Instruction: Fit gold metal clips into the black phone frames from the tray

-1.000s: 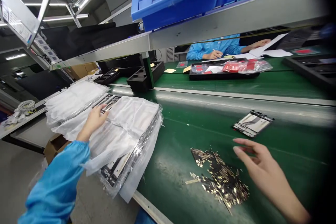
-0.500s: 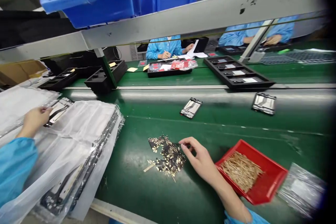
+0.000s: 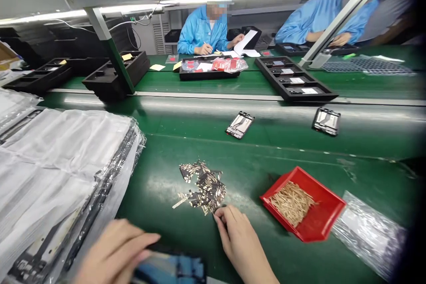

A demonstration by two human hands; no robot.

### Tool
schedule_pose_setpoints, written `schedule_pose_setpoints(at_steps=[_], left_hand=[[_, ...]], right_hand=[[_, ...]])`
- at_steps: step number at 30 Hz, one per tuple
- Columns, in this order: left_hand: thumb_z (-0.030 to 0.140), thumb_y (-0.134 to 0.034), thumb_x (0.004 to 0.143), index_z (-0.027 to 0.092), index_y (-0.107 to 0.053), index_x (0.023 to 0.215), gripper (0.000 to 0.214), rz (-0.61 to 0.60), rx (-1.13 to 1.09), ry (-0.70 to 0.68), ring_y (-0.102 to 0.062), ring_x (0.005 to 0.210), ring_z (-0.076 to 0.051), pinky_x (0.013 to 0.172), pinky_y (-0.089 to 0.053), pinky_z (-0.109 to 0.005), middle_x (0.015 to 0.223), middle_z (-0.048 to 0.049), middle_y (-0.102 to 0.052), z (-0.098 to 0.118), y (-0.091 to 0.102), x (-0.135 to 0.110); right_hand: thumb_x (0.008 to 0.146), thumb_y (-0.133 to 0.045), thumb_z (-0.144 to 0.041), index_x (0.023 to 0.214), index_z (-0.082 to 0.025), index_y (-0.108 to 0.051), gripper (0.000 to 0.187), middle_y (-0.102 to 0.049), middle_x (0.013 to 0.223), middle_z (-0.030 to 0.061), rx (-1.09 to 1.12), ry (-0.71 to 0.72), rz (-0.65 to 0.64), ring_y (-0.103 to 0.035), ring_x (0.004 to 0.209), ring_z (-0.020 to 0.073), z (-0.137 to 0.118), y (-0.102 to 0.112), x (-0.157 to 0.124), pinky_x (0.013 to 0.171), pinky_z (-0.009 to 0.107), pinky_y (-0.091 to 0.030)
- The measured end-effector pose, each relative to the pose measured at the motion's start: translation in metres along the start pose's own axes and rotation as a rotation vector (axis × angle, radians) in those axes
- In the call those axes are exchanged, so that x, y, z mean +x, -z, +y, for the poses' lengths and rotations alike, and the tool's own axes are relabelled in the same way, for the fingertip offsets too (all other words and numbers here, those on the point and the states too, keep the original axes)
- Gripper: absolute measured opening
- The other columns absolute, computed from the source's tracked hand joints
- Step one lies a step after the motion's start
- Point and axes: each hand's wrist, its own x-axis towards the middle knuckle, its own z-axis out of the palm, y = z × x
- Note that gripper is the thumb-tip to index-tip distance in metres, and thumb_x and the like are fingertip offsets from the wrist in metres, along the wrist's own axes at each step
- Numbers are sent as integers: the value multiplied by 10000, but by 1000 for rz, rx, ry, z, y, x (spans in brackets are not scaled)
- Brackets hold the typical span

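Left hand (image 3: 115,253) curled over the top edge of a dark, blurred flat panel (image 3: 169,270) at the near edge of the green belt (image 3: 266,151). Right hand (image 3: 238,242) just beside, fingertips pinched on a small dark piece at the near rim of the scattered heap of gold-tipped black strips (image 3: 203,185). Red plastic tray of gold pins (image 3: 301,202) lying to the right.

Left hand (image 3: 115,253) lay low at frame bottom, fingers curled, thumb extended rightward. Right hand (image 3: 238,242) reached forward, palm down, fingertips (image 3: 218,218) pinched together.
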Motion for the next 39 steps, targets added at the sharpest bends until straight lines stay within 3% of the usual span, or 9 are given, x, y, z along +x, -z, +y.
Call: schedule_pose_setpoints(at_steps=[4, 8, 11, 14, 17, 20, 29, 33, 39], left_hand=[[218, -471, 1182, 198, -784, 1128, 319, -209, -158, 14, -664, 727, -188, 672, -529, -316, 855, -53, -747, 3, -90, -7], [268, -581, 1150, 198, -772, 1348, 284, -159, -226, 97, -760, 992, -267, 896, -633, -418, 1119, -115, -817, 11, -127, -5], [320, -685, 1115, 250, -627, 1595, 488, -94, -527, 189, -763, 1281, -281, 1080, -647, -406, 1429, -124, -779, 28, -129, -2], [201, -648, 1131, 338, -725, 1492, 393, -23, -745, 221, -798, 1266, -212, 1091, -647, -299, 1413, -43, -805, 39, -130, -1], [118, -595, 1133, 280, -744, 1478, 409, 87, -614, 42, -793, 1275, -208, 1125, -628, -299, 1423, -86, -797, 36, -134, -1], [117, -533, 1151, 199, -669, 1560, 439, 108, -480, -95, -779, 1264, -210, 1078, -653, -313, 1393, -145, -798, 27, -136, -3], [135, -492, 1161, 245, -625, 1604, 475, 31, -398, -45, -800, 1049, -176, 915, -674, -272, 1192, -96, -829, 25, -135, -7], [62, -512, 1110, 279, -624, 1613, 559, -4, -457, -7, -817, 1104, -169, 989, -666, -260, 1266, -85, -835, 25, -133, -10], [291, -678, 1087, 227, -589, 1651, 574, -225, -848, 335, -735, 1382, -280, 1169, -601, -350, 1555, -130, -704, 34, -131, -16]], right_hand=[[1187, -466, -326, 991, -256, -617, 258, -627, 853, 16, 214, -116, -53, -623, 718, 207, -1, 21, 2, 659, 315, -494], [1184, -499, -319, 977, -253, -616, 247, -623, 872, 5, 456, -186, -102, -618, 767, 183, -20, 35, 4, 694, 274, -511], [1179, -514, -313, 966, -249, -611, 242, -619, 898, 2, 618, -171, -168, -614, 805, 171, -40, 32, 3, 734, 250, -521], [1166, -529, -298, 1024, -248, -633, 183, -621, 940, 8, 693, -128, -161, -605, 820, 167, -54, 27, 0, 741, 241, -521], [1160, -533, -286, 1001, -241, -620, 187, -591, 904, 3, 682, -174, -70, -567, 777, 159, -61, 27, -4, 701, 239, -489], [1147, -579, -325, 911, -234, -597, 254, -564, 825, -15, 730, -203, -162, -542, 721, 150, -67, 28, -10, 664, 242, -459], [1148, -573, -484, 928, -216, -659, 357, -612, 885, 22, 876, -383, -226, -554, 790, 177, -71, 12, -21, 727, 271, -494], [1146, -582, -505, 926, -214, -681, 378, -627, 891, 26, 912, -401, -245, -566, 802, 181, -67, 13, -18, 733, 273, -501], [1163, -551, -340, 955, -221, -674, 269, -657, 923, 37, 766, -267, -137, -621, 810, 178, -70, 13, -12, 708, 260, -507]])
